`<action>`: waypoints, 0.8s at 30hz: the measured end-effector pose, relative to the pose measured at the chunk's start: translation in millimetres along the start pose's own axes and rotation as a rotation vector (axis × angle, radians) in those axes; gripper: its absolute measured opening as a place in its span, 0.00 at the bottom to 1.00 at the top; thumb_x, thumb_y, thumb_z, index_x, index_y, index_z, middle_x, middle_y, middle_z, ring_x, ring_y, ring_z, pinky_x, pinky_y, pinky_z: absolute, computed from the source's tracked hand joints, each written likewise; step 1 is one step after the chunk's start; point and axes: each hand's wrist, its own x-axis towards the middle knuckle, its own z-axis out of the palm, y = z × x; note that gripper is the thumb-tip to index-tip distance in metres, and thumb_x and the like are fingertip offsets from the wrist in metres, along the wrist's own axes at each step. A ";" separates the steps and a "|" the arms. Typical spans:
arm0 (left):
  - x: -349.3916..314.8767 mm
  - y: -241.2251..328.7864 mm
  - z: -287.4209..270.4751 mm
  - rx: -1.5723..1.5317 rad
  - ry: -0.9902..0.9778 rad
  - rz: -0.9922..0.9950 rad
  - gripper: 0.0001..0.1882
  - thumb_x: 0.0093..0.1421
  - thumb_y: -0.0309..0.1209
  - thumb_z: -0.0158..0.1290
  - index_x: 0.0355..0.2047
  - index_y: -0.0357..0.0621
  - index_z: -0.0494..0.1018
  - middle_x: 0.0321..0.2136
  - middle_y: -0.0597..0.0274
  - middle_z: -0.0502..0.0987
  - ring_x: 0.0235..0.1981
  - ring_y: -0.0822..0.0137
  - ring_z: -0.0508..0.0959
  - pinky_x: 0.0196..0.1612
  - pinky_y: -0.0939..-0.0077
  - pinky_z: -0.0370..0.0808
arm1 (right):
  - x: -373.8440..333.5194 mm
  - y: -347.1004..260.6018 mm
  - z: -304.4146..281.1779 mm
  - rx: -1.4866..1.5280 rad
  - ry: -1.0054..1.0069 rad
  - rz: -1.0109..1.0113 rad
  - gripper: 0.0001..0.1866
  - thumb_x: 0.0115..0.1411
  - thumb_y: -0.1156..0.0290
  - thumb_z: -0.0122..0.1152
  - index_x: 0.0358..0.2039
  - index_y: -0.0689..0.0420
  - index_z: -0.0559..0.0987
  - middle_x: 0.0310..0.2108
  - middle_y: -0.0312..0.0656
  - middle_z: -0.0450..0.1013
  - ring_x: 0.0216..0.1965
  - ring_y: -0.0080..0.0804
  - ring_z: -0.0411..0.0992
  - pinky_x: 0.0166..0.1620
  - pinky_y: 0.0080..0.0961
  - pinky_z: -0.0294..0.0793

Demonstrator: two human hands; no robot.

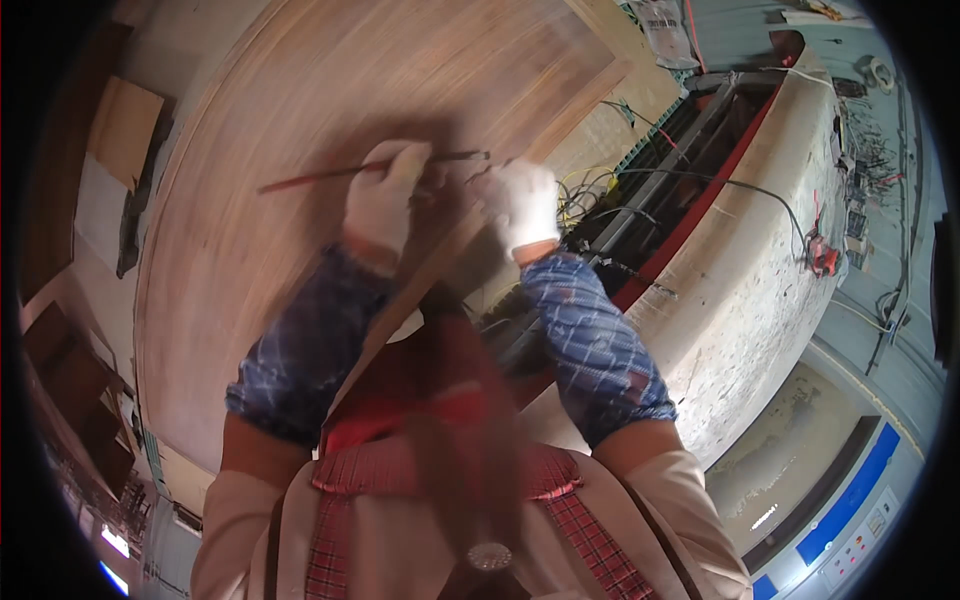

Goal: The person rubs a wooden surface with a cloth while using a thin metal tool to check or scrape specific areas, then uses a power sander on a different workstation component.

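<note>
A thin brush-like stick with a dark red handle lies across my left hand, which wears a white glove and is closed round it. Its dark far end, with a small metallic-looking tip, points toward my right hand. That hand is gloved too, its fingers drawn together close to the tip. Motion blurs the fingertips, so whatever they pinch cannot be made out. Beneath my left hand spreads a large brown wood-grain panel, its edge running diagonally below both hands. Blue checked sleeves cover my forearms.
Yellow and black cables lie tangled just right of my right hand. Beyond them runs a frame with metal rails and a red edge, beside a long pale, speckled surface. An orange-red tool sits farther right. Brown boards stand at left.
</note>
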 end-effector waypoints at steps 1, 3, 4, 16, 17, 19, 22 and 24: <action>-16.5 8.8 -6.2 -0.062 0.057 -0.053 0.10 0.64 0.34 0.50 0.41 0.43 0.74 0.28 0.62 0.78 0.29 0.73 0.76 0.31 0.81 0.71 | 13.9 23.4 -5.4 -0.008 0.073 0.077 0.03 0.47 0.71 0.59 0.24 0.52 0.79 0.24 0.43 0.73 0.32 0.46 0.72 0.38 0.38 0.72; -41.8 8.4 -34.4 -0.004 0.099 -0.077 0.11 0.65 0.35 0.49 0.41 0.42 0.73 0.29 0.61 0.78 0.30 0.71 0.77 0.33 0.79 0.72 | 33.7 80.7 -3.9 -0.042 0.561 -0.037 0.10 0.45 0.71 0.62 0.30 0.50 0.81 0.32 0.48 0.74 0.36 0.49 0.72 0.42 0.42 0.72; -58.3 6.9 -49.9 0.008 0.112 -0.071 0.11 0.65 0.35 0.49 0.41 0.42 0.73 0.29 0.61 0.78 0.30 0.71 0.77 0.33 0.79 0.72 | 51.1 78.0 -24.2 -0.069 0.435 0.049 0.09 0.48 0.69 0.60 0.32 0.49 0.81 0.34 0.45 0.74 0.39 0.46 0.71 0.44 0.41 0.71; -37.0 2.4 -9.0 0.461 -0.161 0.582 0.09 0.62 0.28 0.53 0.40 0.37 0.73 0.38 0.62 0.75 0.37 0.69 0.76 0.43 0.75 0.73 | -68.5 -82.5 29.4 0.081 -0.262 0.165 0.11 0.54 0.62 0.61 0.19 0.53 0.78 0.21 0.46 0.70 0.28 0.48 0.71 0.33 0.43 0.70; -20.7 0.2 -3.1 0.971 -0.196 1.040 0.09 0.61 0.28 0.53 0.40 0.37 0.73 0.35 0.64 0.75 0.36 0.72 0.76 0.41 0.78 0.73 | -98.0 -93.9 15.4 0.404 -0.109 0.037 0.06 0.50 0.68 0.64 0.22 0.54 0.78 0.22 0.46 0.71 0.28 0.47 0.71 0.32 0.41 0.70; 3.8 -10.5 14.6 0.636 -0.234 0.717 0.09 0.61 0.29 0.54 0.39 0.38 0.74 0.33 0.66 0.75 0.34 0.74 0.75 0.40 0.79 0.72 | -151.6 -109.6 55.0 0.628 0.035 -0.024 0.07 0.48 0.69 0.65 0.27 0.55 0.78 0.25 0.45 0.72 0.30 0.47 0.71 0.34 0.40 0.69; 23.9 -26.2 33.7 0.362 -0.265 0.397 0.09 0.61 0.31 0.54 0.37 0.39 0.75 0.29 0.68 0.75 0.32 0.76 0.73 0.37 0.80 0.70 | -204.4 -108.1 87.7 0.629 0.145 -0.088 0.10 0.46 0.63 0.65 0.25 0.56 0.79 0.23 0.44 0.72 0.28 0.46 0.71 0.33 0.40 0.69; 23.7 -29.7 41.5 0.435 -0.288 0.455 0.09 0.62 0.31 0.54 0.37 0.39 0.75 0.28 0.66 0.76 0.31 0.75 0.73 0.36 0.80 0.71 | -233.5 -91.2 105.0 0.600 0.164 -0.156 0.11 0.41 0.61 0.65 0.24 0.53 0.80 0.22 0.42 0.73 0.27 0.44 0.72 0.31 0.38 0.70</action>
